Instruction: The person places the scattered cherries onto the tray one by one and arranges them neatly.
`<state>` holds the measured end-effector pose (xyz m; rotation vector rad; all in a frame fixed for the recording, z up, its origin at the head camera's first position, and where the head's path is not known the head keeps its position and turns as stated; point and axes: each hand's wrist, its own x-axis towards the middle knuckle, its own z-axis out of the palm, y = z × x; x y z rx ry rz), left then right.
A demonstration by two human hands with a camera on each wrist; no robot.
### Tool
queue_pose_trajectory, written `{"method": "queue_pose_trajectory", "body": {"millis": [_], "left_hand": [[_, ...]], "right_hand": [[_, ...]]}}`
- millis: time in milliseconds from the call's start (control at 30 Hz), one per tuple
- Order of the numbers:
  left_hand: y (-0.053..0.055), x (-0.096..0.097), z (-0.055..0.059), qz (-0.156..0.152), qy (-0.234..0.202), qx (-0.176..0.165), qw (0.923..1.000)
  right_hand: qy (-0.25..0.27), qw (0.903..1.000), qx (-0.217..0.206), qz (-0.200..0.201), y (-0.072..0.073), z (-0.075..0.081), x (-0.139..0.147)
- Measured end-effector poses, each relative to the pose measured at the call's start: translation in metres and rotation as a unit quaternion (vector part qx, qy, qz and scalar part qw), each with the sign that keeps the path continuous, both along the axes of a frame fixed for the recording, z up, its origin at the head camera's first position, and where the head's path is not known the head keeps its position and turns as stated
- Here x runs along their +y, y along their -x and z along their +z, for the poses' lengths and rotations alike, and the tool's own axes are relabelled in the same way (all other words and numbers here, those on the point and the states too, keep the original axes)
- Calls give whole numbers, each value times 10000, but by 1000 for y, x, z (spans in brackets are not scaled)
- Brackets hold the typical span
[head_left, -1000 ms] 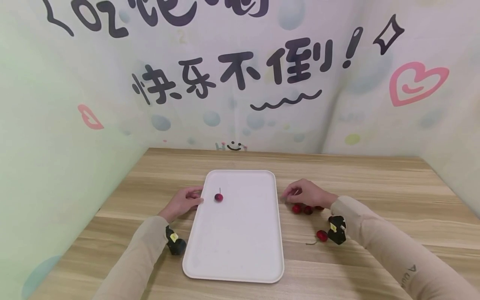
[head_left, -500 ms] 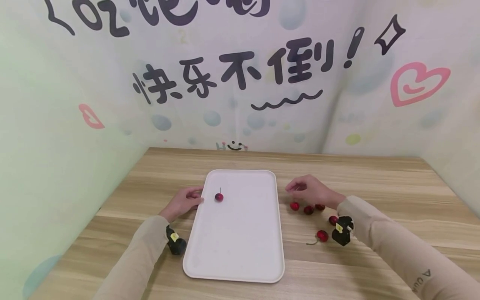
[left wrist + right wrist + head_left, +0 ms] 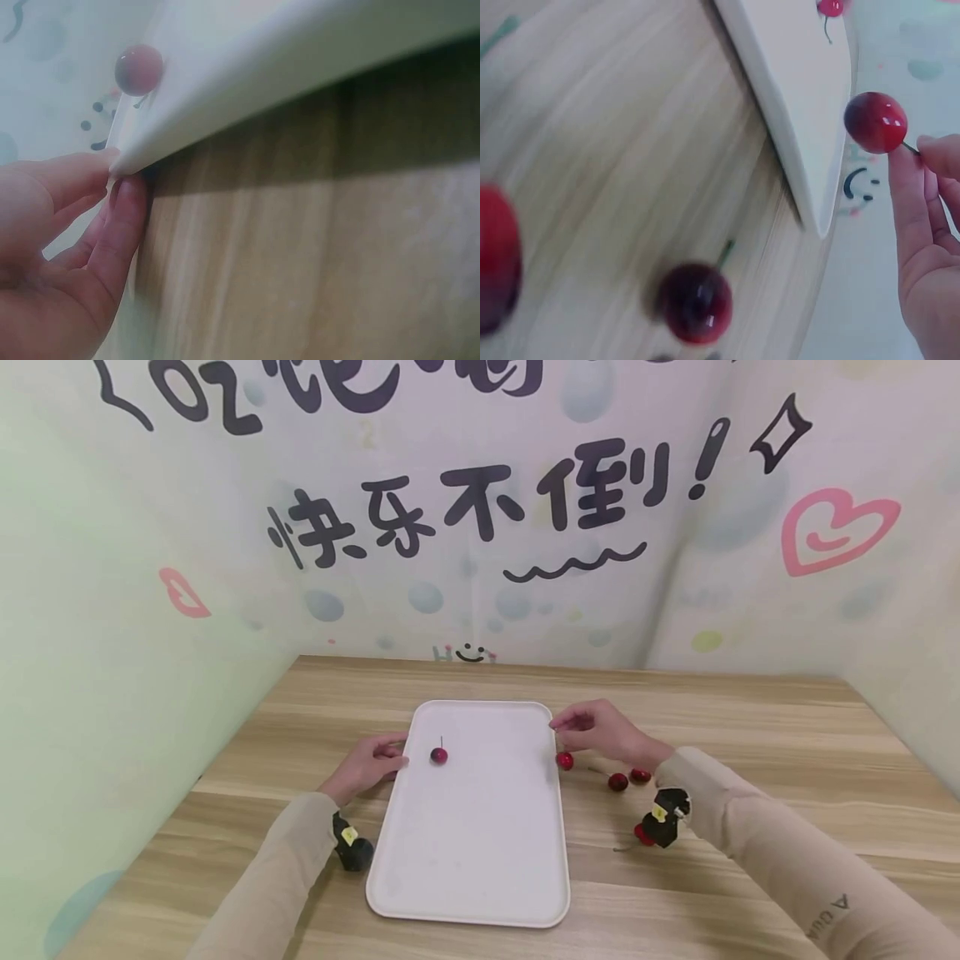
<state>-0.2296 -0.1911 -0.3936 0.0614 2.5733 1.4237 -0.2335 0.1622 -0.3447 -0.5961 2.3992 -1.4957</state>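
My left hand [image 3: 365,768] pinches the left rim of a white rectangular tray [image 3: 480,860], thumb at the top edge and fingers underneath in the left wrist view. One red cherry [image 3: 438,756] with an upright stem lies inside the tray, toward its far left. At the tray's right rim, my right hand [image 3: 606,737] pinches the stem of another cherry [image 3: 876,122] between thumb and fingertips. That cherry hangs below the fingers in the head view, overlapping the rim. Two more cherries, a dark one [image 3: 618,782] and a red one [image 3: 641,775], lie on the table under the right wrist.
Nearer the front, a cherry [image 3: 642,835] is partly hidden behind the black right wrist camera [image 3: 665,818]. Under everything is a wood-grain table [image 3: 787,760]. A printed curtain [image 3: 480,602] hangs behind its far edge.
My right hand has moved from over the loose cherries leftward to the tray's right rim, carrying a cherry by the stem. The left hand and the tray have stayed in place.
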Motion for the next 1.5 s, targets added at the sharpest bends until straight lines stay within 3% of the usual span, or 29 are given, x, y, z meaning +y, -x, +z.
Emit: {"method": "queue_pose_trajectory", "body": {"millis": [667,1100,1500], "left_hand": [[-1,1,0,45,1,-7,10000],[-1,1,0,3,-20,11,10000],[-1,-1,0,-126,-28,70,9999]], "right_hand": [[-129,9995,-212,189,3,-8,-65],[-580,9982,-155,-50,16,-12,-101],[-645,9976,-243,-85,31,-23,-122]]}}
